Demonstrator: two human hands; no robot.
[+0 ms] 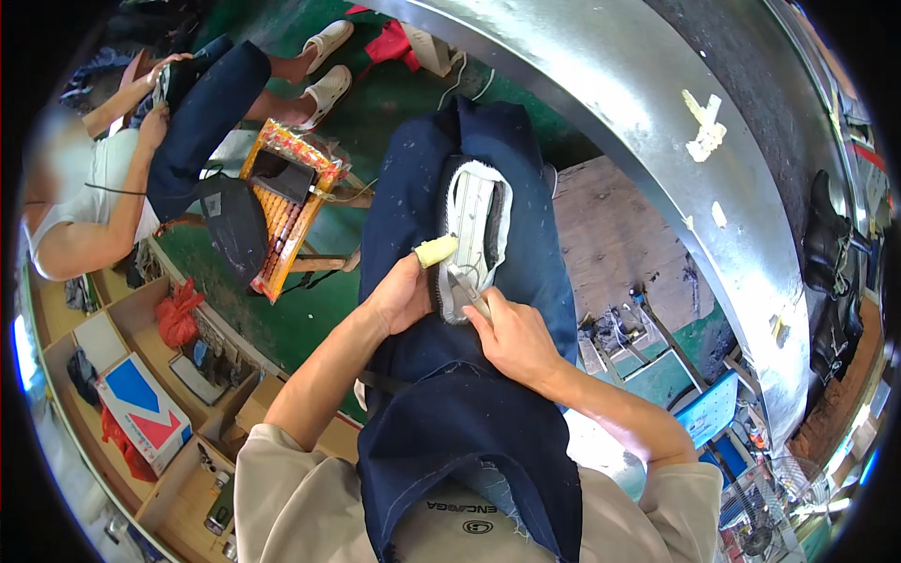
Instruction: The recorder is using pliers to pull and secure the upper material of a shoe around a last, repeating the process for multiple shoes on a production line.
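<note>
Shoe: white shoe upper point(474, 235) is lying sole-up on the navy apron point(450, 394) over the lap, long axis pointing away.
Left hand point(402, 296): gripping its edge, thumb taped.
Right hand point(511, 338): clamping a metal tool point(466, 289) against it.

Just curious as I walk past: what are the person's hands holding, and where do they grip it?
The right hand grips a small metal tool by its handle end. The left hand, thumb taped, steadies the white shoe sole at its near edge.
</note>
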